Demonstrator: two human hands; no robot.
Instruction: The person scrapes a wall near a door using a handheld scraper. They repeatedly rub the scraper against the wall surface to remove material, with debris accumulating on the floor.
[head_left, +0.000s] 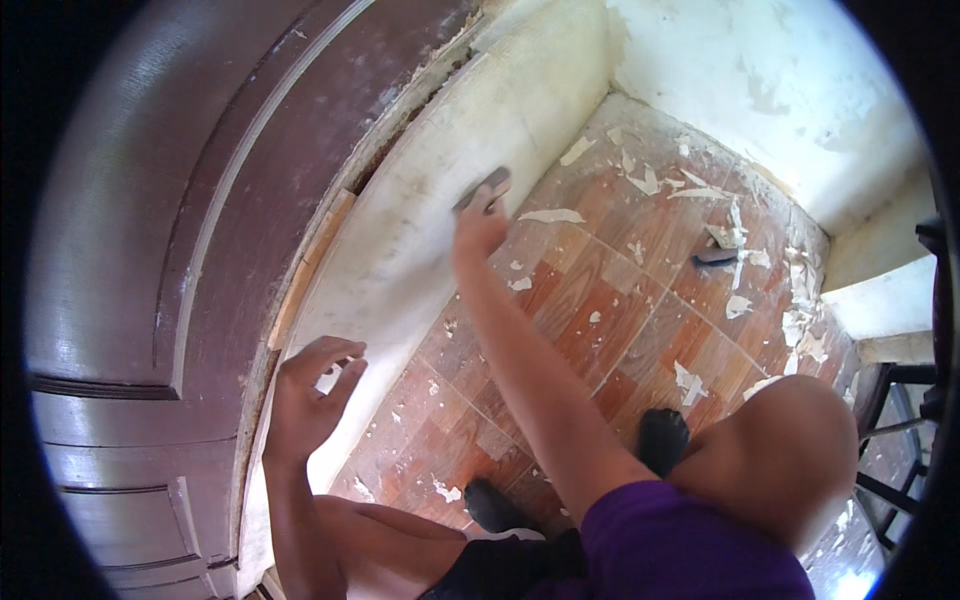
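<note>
My right hand (481, 229) is stretched forward, its fingers closed round a flat, dark-edged hand tool (493, 180), perhaps a scraper or sanding block. The tool lies against the low pale wall (420, 195) under a brown panelled wooden door. Slight blur covers this hand, and the tool's exact kind cannot be told. My left hand (319, 390) is raised near the door's bottom edge, fingers curved and apart from the thumb, with nothing held. A second dark-edged tool (715, 257) rests on the tiled floor among pale peeled flakes.
The brown wooden door (247, 187) spans the left side. Pale paint flakes (690, 382) lie scattered over the wood-patterned floor tiles (577, 300). A patchy pale wall (772, 97) rises at the upper right. Black metal bars (889, 491) stand at the right edge, past my bent knee.
</note>
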